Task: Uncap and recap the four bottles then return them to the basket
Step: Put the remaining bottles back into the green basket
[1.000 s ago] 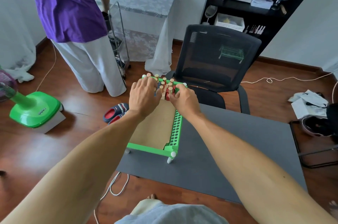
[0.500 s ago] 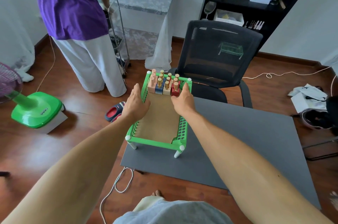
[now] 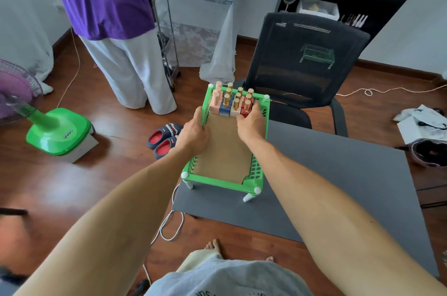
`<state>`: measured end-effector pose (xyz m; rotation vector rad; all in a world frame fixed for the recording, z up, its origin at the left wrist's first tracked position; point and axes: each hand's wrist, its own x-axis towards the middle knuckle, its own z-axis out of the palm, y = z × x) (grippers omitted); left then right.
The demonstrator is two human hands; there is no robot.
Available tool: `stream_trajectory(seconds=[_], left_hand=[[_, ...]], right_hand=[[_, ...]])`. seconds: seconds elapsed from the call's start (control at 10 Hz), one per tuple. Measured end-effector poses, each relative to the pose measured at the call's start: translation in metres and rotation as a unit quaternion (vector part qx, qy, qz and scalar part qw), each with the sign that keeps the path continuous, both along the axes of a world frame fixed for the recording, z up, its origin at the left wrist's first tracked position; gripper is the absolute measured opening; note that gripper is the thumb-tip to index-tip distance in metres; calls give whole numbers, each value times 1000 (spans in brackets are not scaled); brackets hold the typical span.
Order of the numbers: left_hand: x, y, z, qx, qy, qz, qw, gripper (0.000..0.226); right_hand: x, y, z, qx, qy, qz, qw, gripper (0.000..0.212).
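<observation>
Left hand curls over the green basket wall; right hand rests inside by the bottles, fingertips hidden, its grasp unclear

green basket, gold-capped bottles (pink, blue, red)

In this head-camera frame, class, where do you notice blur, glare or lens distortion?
Head view: the purple fan head at the left edge is blurred; soft glare streaks the brown wooden floor; wide-angle distortion swells both forearms; the green plastic basket stays sharp.
</observation>
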<state>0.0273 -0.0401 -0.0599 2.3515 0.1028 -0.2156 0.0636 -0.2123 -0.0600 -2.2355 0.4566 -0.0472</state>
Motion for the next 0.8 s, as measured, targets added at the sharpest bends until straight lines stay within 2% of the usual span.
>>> stream_trajectory(seconds=[0.5, 0.7, 0.8], left_hand=[[0, -1, 4, -4, -10, -6, 1000, 53], [-1, -1, 4, -5, -13, -3, 1000, 51], [0, -2, 7, 23, -20, -1, 1000, 52]], right_hand=[[1, 7, 1, -23, -6, -9, 1000, 51], [-4, 6, 4, -8, 1, -3, 1000, 58], [-9, 4, 8, 1, -11, -4, 1000, 66]])
